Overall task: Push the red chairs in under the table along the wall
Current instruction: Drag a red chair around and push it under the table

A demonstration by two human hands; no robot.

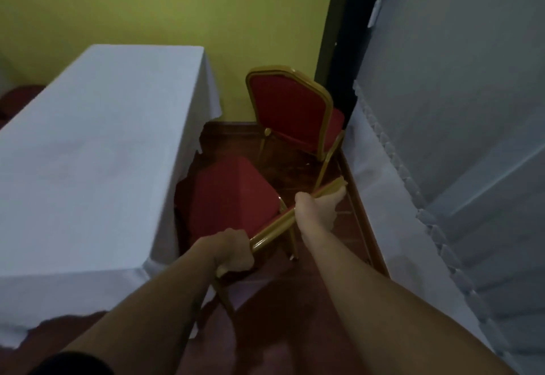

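A red chair (233,197) with a gold frame stands beside the right side of a table (88,153) draped in white cloth, its seat partly under the cloth's edge. My left hand (233,252) grips the near end of the chair's gold backrest top rail. My right hand (317,209) grips the far part of the same rail. A second red chair (290,109) with a gold frame stands further back near the yellow wall, turned at an angle, apart from the table.
A second white-draped table (392,212) with a frilled skirt runs along the right side, leaving a narrow aisle of dark red floor (283,330). A yellow wall (177,6) and a dark door frame (339,50) close the far end. Another red seat (17,97) shows at far left.
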